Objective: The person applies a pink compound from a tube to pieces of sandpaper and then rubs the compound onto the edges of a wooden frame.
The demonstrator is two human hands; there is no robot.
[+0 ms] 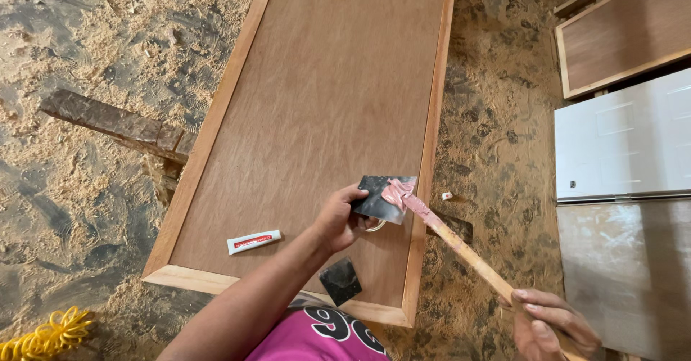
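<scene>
Two hands: both gripping.
L hand [338, 220]: pinches dark scraper [385, 197] w/ pink putty [397, 190], over door panel [324, 109].
R hand [551, 323]: clasps wood stick [461, 247], tip in putty.
Nearby: white tube [253, 241], dark square [340, 280] on panel.

white tube [253, 241] (red label), on panel [324, 87]

A framed wooden door panel [317, 109] lies on the sawdust floor [79, 51]; on its 6 o'clock end lie a white tube [253, 241] and a dark square [340, 280].
</scene>
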